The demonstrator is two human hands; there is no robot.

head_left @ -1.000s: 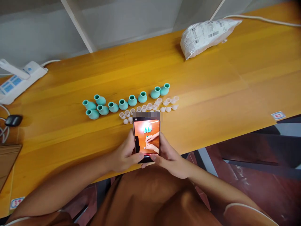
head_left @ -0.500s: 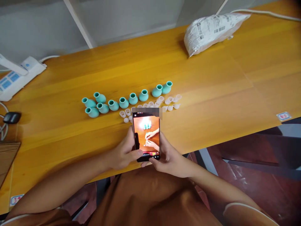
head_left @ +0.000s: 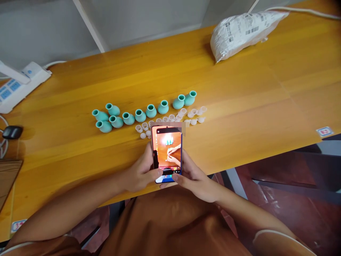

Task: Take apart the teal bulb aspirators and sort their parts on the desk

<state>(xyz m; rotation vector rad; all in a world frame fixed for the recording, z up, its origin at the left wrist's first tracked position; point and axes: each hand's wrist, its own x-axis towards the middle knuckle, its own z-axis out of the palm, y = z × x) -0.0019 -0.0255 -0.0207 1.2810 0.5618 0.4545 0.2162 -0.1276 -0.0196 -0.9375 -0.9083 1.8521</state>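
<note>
Both my hands hold a smartphone [head_left: 167,153] upright over the near edge of the wooden table [head_left: 239,106]. My left hand [head_left: 140,172] grips its left side, thumb on the lower screen. My right hand [head_left: 194,177] grips the right side, thumb at the bottom of the screen. The screen shows hands and small teal things on a wood surface. Just beyond the phone lie several teal vase-shaped pieces [head_left: 140,115] in a rough row, with several small translucent white caps [head_left: 194,113] in front of them; the phone hides some caps.
A white plastic parcel bag [head_left: 239,30] lies at the back right with a white cable behind it. A white power strip [head_left: 16,85] sits at the far left, a black mouse-like object [head_left: 11,132] and cords below it. Small stickers [head_left: 324,132] mark the table's edge.
The view has shifted slightly. The phone's screen content changed a little and my right thumb has moved onto the bottom of the screen; both hands keep their hold.
</note>
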